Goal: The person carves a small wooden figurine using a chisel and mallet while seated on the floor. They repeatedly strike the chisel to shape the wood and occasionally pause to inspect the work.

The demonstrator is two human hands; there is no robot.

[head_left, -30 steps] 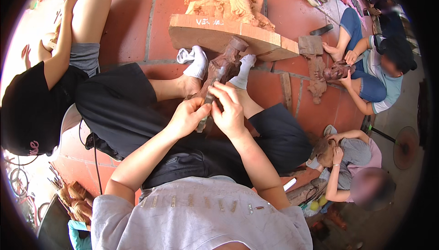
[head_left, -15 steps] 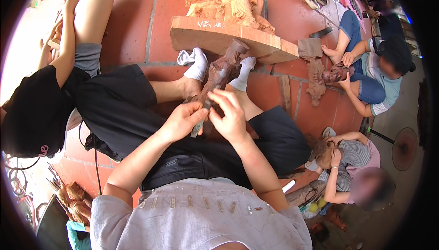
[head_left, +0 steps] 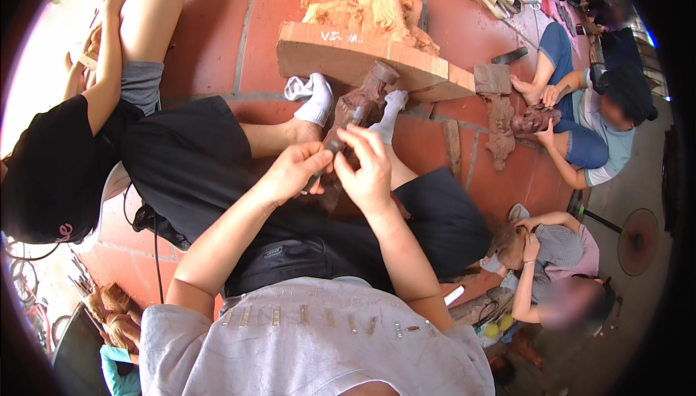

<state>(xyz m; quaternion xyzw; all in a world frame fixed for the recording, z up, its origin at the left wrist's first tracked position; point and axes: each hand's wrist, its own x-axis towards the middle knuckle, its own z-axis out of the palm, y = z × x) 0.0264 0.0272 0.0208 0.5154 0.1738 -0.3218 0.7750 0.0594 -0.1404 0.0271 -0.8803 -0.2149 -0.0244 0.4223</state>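
Observation:
A dark reddish-brown carved wooden figure [head_left: 360, 103] leans between my legs, its round base pointing away from me and its near end partly under my hands. My left hand [head_left: 296, 168] is closed, thumb and fingers pinching a slim dark tool [head_left: 335, 144] against the carving. From the right, my right hand [head_left: 371, 173] has its fingers bent over the same tool. A small grey part of the tool shows beyond my fingertips. Whether it is a chisel or a file I cannot tell.
Past my feet stands a large pale wood carving [head_left: 362, 1] on a thick wooden base [head_left: 362, 55]. Another dark carving [head_left: 499, 117] lies on the red tiles at right. Co-workers sit left and right, each holding a piece. A fan [head_left: 641, 240] stands at far right.
The slim tool's flat grey end, which stuck out below my hands, is now mostly hidden. My hands and the carving have shifted slightly. At upper right, a co-worker's hand has lifted from their carving.

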